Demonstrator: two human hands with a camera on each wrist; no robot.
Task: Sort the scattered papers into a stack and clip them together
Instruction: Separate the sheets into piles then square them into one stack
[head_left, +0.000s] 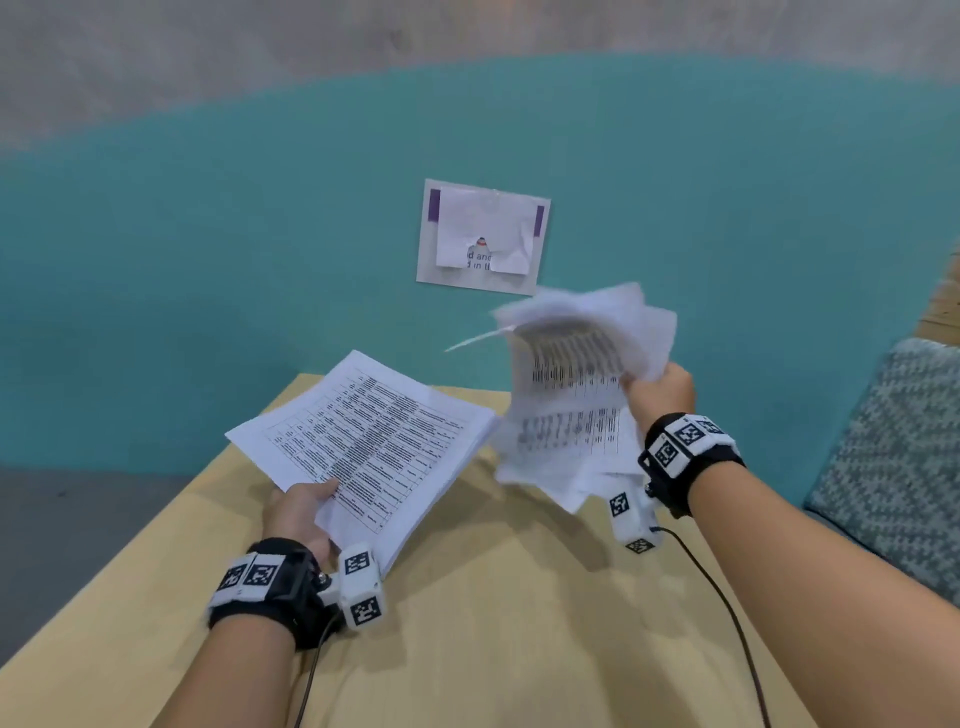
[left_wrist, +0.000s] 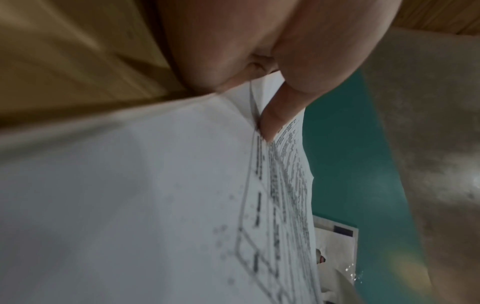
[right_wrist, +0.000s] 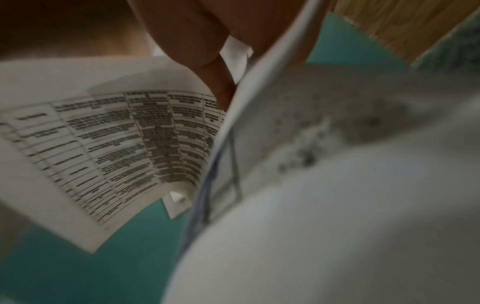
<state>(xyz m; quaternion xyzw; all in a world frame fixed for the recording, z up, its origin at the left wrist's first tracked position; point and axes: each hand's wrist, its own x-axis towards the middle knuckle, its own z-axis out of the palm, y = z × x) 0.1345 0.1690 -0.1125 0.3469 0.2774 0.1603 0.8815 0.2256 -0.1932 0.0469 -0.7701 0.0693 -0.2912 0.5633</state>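
Observation:
My left hand (head_left: 304, 506) holds a flat stack of printed sheets (head_left: 363, 441) by its near corner, thumb on top, lifted over the wooden table (head_left: 493, 597). In the left wrist view the thumb (left_wrist: 278, 115) presses on those sheets (left_wrist: 155, 205). My right hand (head_left: 657, 387) grips a loose, curling bundle of printed papers (head_left: 571, 395) raised above the table's far right; it is blurred. In the right wrist view fingers (right_wrist: 215, 67) pinch the bent papers (right_wrist: 116, 144). No clip is visible.
A white notice with purple strips (head_left: 483, 236) hangs on the teal wall (head_left: 208, 260) behind the table. A patterned grey cushion (head_left: 893, 457) sits at the right. Cables (head_left: 727, 613) from the wrist cameras trail across the tabletop.

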